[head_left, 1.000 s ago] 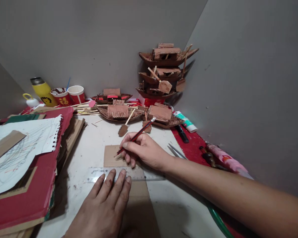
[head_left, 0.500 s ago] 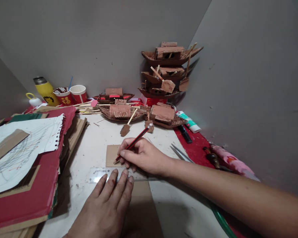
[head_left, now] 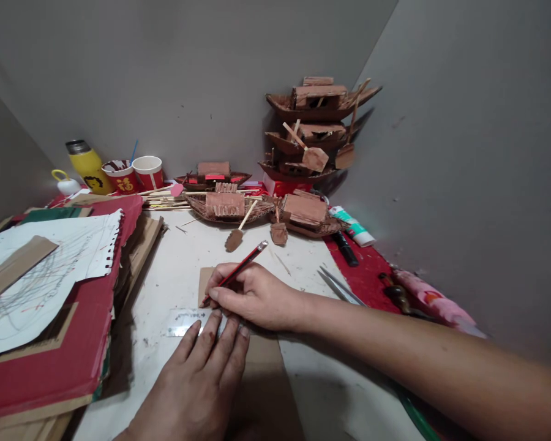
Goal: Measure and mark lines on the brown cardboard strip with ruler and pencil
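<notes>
Pencil (head_left: 241, 267) pinched snugly in the R hand (head_left: 252, 297), tip by the ruler (head_left: 180, 323) edge on cardboard (head_left: 205, 283), L hand (head_left: 202, 373) flat w/ fingers spread, pressing ruler, gripping nothing.

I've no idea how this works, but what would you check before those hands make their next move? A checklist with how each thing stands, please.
1. Left hand pressing on the ruler: ok, fingers spread over it.
2. Ruler lying across the cardboard: ok, cardboard shows on both sides.
3. Pencil gripped in the right hand: ok, point down.
4. Pencil tip near the ruler's far edge: ok; whether it touches the cardboard, cannot tell.
5. Pencil line visible on the cardboard: cannot tell.
6. Metal blades clear of both hands: ok, they lie beyond the right forearm.
</notes>
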Motion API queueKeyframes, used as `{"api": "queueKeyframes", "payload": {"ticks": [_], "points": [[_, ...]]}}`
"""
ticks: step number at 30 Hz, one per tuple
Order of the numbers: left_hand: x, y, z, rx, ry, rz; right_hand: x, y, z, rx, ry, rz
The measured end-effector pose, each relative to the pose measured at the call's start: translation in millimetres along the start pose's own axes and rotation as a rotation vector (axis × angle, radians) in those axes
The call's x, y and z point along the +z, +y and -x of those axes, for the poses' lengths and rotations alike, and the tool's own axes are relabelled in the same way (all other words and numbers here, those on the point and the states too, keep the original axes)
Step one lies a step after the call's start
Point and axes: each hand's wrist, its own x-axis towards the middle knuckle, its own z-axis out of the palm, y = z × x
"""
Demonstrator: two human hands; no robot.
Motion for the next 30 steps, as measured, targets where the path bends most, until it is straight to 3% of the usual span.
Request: {"api": "queueKeyframes", "payload": {"ticks": [6, 13, 17, 25, 30], "points": [[1.0, -1.0, 0.7, -0.008, -0.013, 0.021, 0.7, 0.2, -1.8, 0.010, -0.011, 0.084], [10.2, -2.9, 5.2, 0.061, 0.172, -0.070, -1.5, -12.3, -4.1, -0.069, -0.037, 0.330], [16.4, -5.1, 10.2, 0.078, 0.287, -0.090, -4.3, -17.9, -1.6, -0.009, -0.039, 0.410], [20.6, -5.3, 10.3, 0.089, 0.344, -0.117, -14.1, -28.7, 8.7, 0.017, -0.069, 0.491], [13.8, -3.5, 9.6, 0.081, 0.301, -0.155, -19.9, -31.5, 14.6, 0.054, -0.079, 0.555]]}}
